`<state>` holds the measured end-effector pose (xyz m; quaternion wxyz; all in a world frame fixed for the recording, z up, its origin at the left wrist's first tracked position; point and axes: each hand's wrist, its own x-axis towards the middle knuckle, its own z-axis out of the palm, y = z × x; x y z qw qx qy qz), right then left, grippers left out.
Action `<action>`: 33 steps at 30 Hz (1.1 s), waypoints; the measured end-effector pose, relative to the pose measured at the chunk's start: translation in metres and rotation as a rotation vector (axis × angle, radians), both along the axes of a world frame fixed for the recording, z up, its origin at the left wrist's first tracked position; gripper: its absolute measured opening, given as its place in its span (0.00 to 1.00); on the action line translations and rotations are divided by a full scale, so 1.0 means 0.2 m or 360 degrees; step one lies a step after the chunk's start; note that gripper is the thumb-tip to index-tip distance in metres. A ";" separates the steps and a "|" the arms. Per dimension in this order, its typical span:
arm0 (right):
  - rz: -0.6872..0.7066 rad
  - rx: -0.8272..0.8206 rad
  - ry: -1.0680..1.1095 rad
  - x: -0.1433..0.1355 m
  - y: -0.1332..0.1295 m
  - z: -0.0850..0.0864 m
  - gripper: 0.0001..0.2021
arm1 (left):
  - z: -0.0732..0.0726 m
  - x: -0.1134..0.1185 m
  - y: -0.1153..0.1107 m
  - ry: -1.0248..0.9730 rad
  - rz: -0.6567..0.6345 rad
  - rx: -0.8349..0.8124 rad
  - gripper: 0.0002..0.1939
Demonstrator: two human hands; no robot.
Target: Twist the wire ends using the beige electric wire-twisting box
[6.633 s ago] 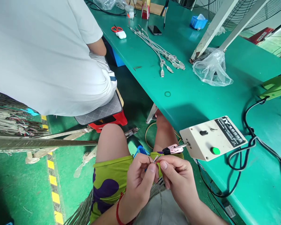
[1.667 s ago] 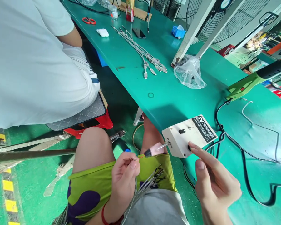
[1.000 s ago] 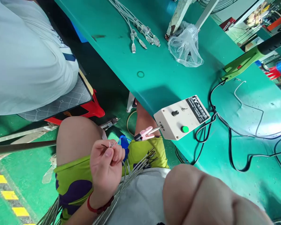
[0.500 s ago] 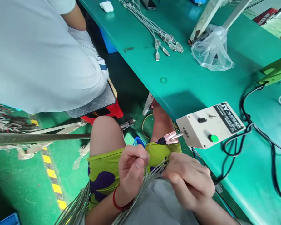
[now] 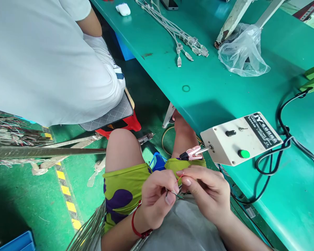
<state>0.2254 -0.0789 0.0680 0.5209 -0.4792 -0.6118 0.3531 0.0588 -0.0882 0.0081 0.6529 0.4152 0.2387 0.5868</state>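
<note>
Over my lap, my left hand (image 5: 157,198) pinches the end of a cable between thumb and forefinger; thin dark wires stick out on both sides of the fingertips. My right hand (image 5: 210,195) has its thumb and forefinger closed on a fine red wire (image 5: 180,177) that runs across to the left fingers. A bundle of grey cables (image 5: 90,230) lies over my left thigh and passes under my left forearm, partly hidden. Just beyond my hands, a pink clip (image 5: 191,153) sticks out on a rod from a white control box (image 5: 222,148) with a green button.
Several grey USB cables (image 5: 184,36), a white case (image 5: 123,9) and a clear plastic bag (image 5: 244,52) lie on the green table (image 5: 157,64). Black cords (image 5: 270,177) loop beside the box. A person in white (image 5: 52,66) sits at left on a red stool (image 5: 132,122).
My hands have come together, the right moving left from the cable bundle. The red wire now shows between them. The view has shifted slightly.
</note>
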 end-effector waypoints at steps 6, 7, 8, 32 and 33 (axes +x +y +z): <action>0.0057 -0.0374 0.0537 -0.03 -0.03 -0.03 0.07 | 0.01 0.00 0.00 -0.0012 -0.0046 0.0009 0.08; 0.0080 -0.0439 0.0644 -0.04 -0.03 -0.04 0.07 | 0.01 0.00 0.01 -0.0004 -0.0077 0.0010 0.08; 0.0100 -0.0520 0.0762 -0.04 -0.03 -0.04 0.06 | 0.02 0.01 0.02 0.0003 -0.0107 0.0026 0.07; -0.0052 -0.0817 0.0803 -0.04 -0.06 -0.01 0.01 | 0.06 0.01 0.07 0.0533 0.0084 0.0544 0.08; -0.0079 -0.0703 0.0708 -0.04 -0.07 -0.01 0.02 | 0.06 0.00 0.07 0.0583 0.0135 0.0517 0.07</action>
